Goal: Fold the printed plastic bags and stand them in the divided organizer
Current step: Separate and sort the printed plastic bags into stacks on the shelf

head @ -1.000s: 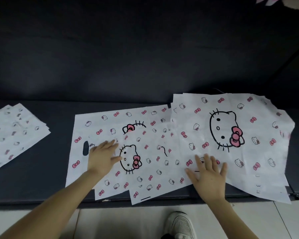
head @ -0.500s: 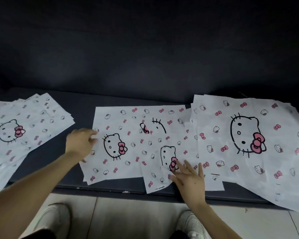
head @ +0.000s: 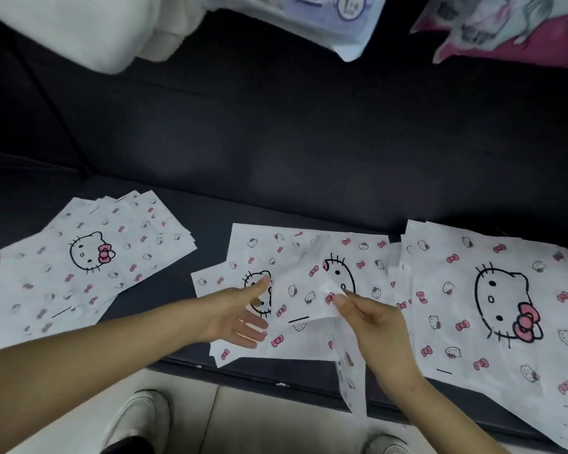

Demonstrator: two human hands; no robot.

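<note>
A dark navy fabric sofa [head: 276,142] fills the dim view, its seat front edge meeting a pale tiled floor [head: 259,421]. Along the backrest top lie a white fluffy cloth [head: 79,27], a pale blue printed cushion [head: 335,14] and a pink printed cushion [head: 522,37].

bags are thin white plastic film, mostly matt with a faint sheen, printed in black and pink. lifted bag [head: 304,290] creases and sags, so the film is soft. left pile [head: 89,257] and right pile [head: 505,306] lie flat and smooth, edges slightly wavy. sofa [head: 276,142]: dark, matt, smooth cover; cloth or leatherette, can't tell. floor [head: 243,421]: pale tile, smooth, low gloss. shoe [head: 138,417]: white, matt. blanket [head: 79,27]: white fuzzy cloth. cushion [head: 505,24]: printed cloth.
</note>
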